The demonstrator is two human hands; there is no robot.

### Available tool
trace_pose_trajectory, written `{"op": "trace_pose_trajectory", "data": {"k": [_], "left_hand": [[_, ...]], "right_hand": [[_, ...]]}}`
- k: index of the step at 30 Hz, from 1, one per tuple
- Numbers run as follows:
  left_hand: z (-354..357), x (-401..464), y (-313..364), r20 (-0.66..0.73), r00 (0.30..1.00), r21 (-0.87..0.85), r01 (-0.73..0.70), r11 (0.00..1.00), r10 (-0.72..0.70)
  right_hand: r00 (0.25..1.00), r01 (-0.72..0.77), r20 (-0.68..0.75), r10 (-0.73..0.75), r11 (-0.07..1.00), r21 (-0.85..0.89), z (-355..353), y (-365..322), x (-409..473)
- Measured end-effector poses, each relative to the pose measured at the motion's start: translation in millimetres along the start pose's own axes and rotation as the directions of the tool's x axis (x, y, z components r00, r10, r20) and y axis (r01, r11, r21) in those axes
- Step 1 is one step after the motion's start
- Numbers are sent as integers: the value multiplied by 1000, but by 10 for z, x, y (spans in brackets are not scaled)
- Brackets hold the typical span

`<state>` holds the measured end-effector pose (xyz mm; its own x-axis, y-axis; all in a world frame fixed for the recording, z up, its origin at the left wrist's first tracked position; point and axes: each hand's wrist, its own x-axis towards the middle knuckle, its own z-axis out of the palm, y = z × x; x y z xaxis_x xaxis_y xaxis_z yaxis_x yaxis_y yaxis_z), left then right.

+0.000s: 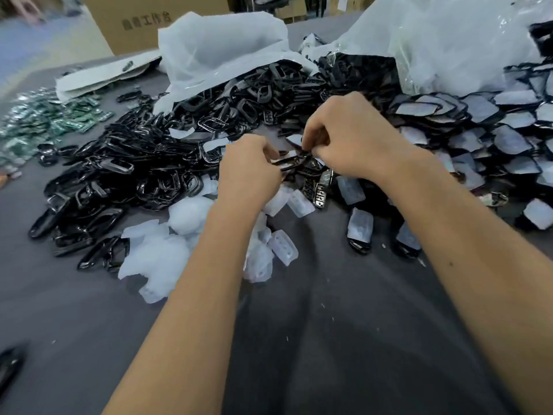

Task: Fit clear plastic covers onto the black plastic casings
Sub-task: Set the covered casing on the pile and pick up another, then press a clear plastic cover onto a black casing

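Note:
My left hand (250,172) and my right hand (347,136) meet above the middle of the table, both pinching one black plastic casing (288,161) held between them. Whether a clear cover sits on it is hidden by my fingers. A large heap of black casings (134,163) spreads to the left and behind. Loose clear plastic covers (282,247) lie on the grey table just below my hands. To the right lies a pile of casings with pale film-covered faces (508,142).
Green circuit boards (45,121) lie at far left. Crumpled white plastic bags (221,49) and clear bags (449,40) rise behind the heaps, with a cardboard box (143,22) beyond. The dark grey table surface (299,339) stretches toward me between my forearms.

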<state>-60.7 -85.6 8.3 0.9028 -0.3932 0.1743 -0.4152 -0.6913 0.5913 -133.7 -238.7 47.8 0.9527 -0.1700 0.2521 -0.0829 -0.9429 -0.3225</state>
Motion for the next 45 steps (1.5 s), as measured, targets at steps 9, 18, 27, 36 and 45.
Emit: {"op": "trace_pose_trajectory", "data": {"k": [9,18,27,36,45], "left_hand": [[-248,-16,-513,-2,989,209,145,967,-148],[-349,82,-704,-43,980,108,199,974,-195],[-448,149,-816,-124,966,89,238,967,-226],[-397,157,-877,-127,970,54,217,975,-209],[-516,38,-770,217,929,-780,349,519,-298]], "right_hand": [[1000,-30,-4,29,999,-22,453,-323,177],[999,-1,51,7,994,-111,961,-529,664],[987,-143,-72,144,989,19,960,-463,901],[1000,5,29,-2,994,-106,968,-521,1021],[951,302,-26,-308,909,287,556,-499,520]]}}
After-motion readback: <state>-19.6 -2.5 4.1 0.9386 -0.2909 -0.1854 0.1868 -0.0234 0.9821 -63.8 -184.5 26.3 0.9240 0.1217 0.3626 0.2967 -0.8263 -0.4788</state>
